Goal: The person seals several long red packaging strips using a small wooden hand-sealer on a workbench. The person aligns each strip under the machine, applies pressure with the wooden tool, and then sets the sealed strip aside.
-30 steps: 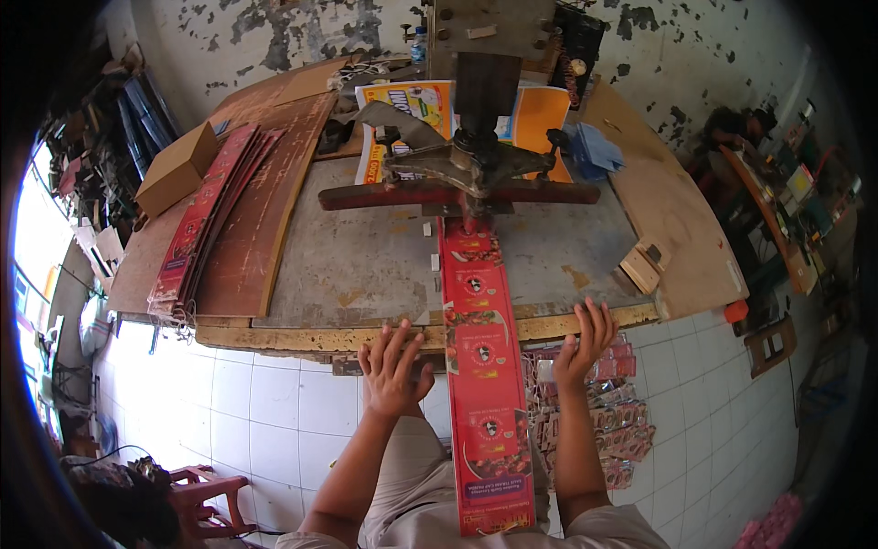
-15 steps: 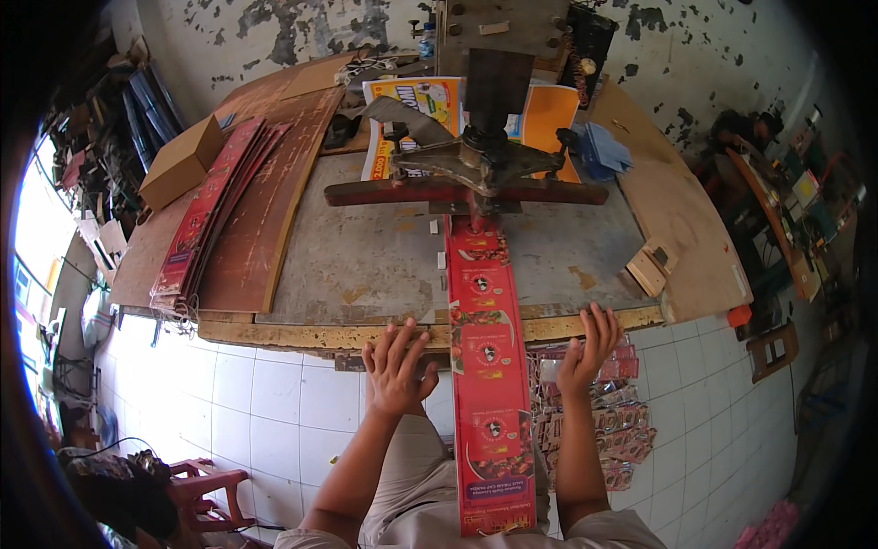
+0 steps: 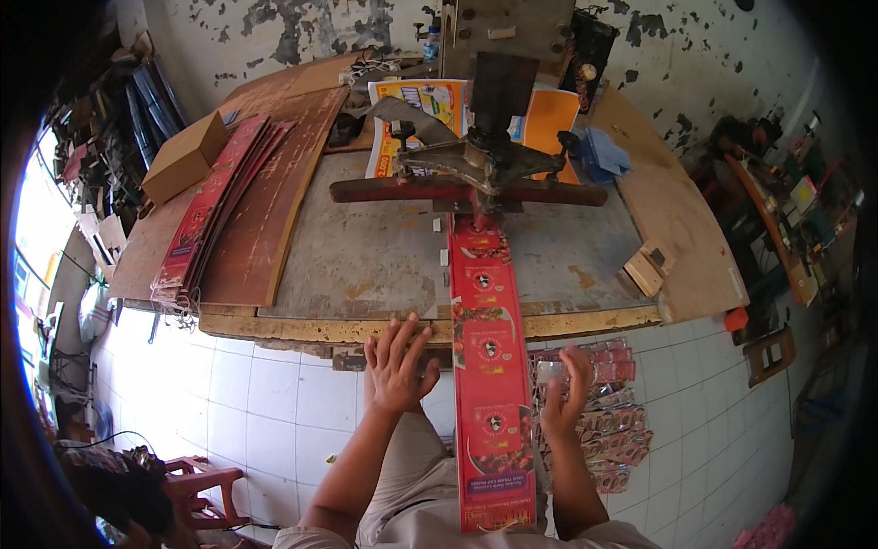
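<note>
A long red printed strip (image 3: 489, 375) runs from beneath the press head (image 3: 489, 169) over the table's front edge and down to my lap. My left hand (image 3: 399, 371) is left of the strip, its fingers spread with the tips at the wooden table edge (image 3: 302, 331). On the other side, my right hand (image 3: 567, 398) is raised close beside the strip, thumb apart from its lightly curved fingers. Nothing shows in either hand. I cannot tell whether the right hand touches the strip's edge.
A pile of similar red strips (image 3: 215, 206) lies on the left board beside a cardboard box (image 3: 183, 157). Printed sheets (image 3: 549, 119) and a blue cloth (image 3: 604, 154) lie behind the press. A small wooden block (image 3: 647, 267) sits at right. Packets (image 3: 608, 416) cover floor tiles below.
My right hand has left the table edge and come down and inward toward the strip. The left hand stays at the edge, almost unmoved. The view has shifted slightly.
</note>
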Available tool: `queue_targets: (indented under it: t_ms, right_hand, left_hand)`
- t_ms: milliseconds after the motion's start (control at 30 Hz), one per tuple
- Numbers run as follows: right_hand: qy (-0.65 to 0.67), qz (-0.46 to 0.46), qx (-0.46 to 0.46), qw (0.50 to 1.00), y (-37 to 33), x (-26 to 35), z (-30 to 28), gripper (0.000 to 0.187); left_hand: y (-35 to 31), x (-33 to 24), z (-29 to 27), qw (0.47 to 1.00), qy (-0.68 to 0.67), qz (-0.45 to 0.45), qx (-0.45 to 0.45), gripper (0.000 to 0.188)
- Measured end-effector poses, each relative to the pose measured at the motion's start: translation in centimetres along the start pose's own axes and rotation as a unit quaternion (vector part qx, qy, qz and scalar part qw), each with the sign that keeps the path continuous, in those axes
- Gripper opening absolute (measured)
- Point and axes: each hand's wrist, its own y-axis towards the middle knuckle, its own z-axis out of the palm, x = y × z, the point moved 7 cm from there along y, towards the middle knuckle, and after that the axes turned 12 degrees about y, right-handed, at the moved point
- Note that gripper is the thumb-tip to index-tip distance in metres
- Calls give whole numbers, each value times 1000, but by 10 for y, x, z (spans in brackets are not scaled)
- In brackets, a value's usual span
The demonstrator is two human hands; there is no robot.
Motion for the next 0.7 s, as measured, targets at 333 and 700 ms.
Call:
queue_targets:
  t_ms: [333, 700]
  right_hand:
    - [405, 330, 159, 838, -38, 40, 21, 82]
    - [380, 323, 103, 861, -36, 57, 24, 76]
  left_hand:
    - [33, -15, -39, 992, -110, -26, 50, 51]
    - [44, -34, -45, 976, -178, 42, 116, 48]
